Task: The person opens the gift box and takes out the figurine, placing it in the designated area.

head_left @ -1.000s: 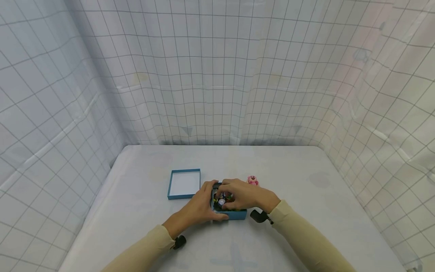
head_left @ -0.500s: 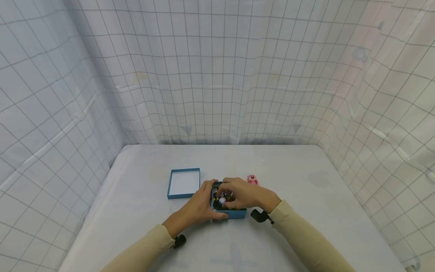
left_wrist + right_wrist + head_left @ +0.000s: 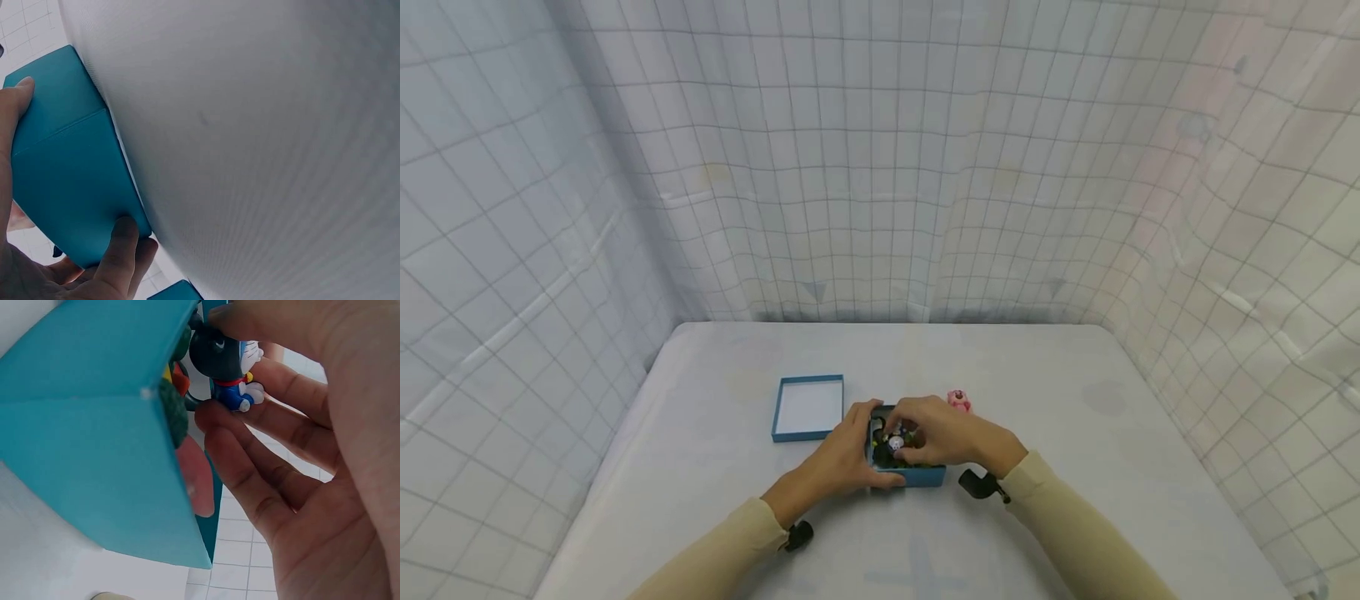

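Note:
A blue cat figurine with a white face, red collar and yellow bell is pinched between the thumb and fingers of my right hand. It stands at the mouth of an open blue box, with other small coloured toys inside behind it. My left hand grips the box from the left, its thumb along the near wall and its fingers against the left wall. The right hand covers much of the box's inside in the head view.
A shallow blue lid with a white inside lies left of the box on the white table. Behind the right hand sits a pink bear figurine. White gridded curtains enclose the table at the back and sides.
The cat figurine has shifted slightly to the right with my right hand, showing more of the dark things beside it. My left hand and the box hold their place.

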Available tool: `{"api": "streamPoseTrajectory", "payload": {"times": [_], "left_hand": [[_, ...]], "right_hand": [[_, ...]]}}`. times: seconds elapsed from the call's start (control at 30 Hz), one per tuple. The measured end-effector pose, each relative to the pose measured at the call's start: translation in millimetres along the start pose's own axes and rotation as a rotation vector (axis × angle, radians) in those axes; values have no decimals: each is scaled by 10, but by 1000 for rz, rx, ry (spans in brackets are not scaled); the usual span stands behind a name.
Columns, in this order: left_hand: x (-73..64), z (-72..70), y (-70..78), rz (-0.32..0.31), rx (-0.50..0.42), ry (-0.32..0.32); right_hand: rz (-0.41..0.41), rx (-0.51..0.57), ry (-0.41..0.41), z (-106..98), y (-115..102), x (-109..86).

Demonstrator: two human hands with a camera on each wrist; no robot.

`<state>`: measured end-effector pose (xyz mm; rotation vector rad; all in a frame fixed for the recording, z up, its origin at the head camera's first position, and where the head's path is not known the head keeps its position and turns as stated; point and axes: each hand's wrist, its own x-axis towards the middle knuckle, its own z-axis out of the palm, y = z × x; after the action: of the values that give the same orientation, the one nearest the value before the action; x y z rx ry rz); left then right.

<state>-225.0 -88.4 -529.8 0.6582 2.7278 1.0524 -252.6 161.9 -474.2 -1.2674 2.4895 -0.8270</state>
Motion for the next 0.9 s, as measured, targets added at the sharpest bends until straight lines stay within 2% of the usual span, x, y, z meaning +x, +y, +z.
{"api": "streamPoseTrajectory", "payload": {"times": [0.3,0.6,0.9], "left_hand": [[-20,-17,13,7,-1,1],[-43,-2,16,-20,-2,-5],[-29,-2,13,-15,-6,-6]], "right_hand": [[-16,-13,37,26,45,-39],[-57,-25,54,58,104,-60],[-37,-5,72,19,84,-73]]}}
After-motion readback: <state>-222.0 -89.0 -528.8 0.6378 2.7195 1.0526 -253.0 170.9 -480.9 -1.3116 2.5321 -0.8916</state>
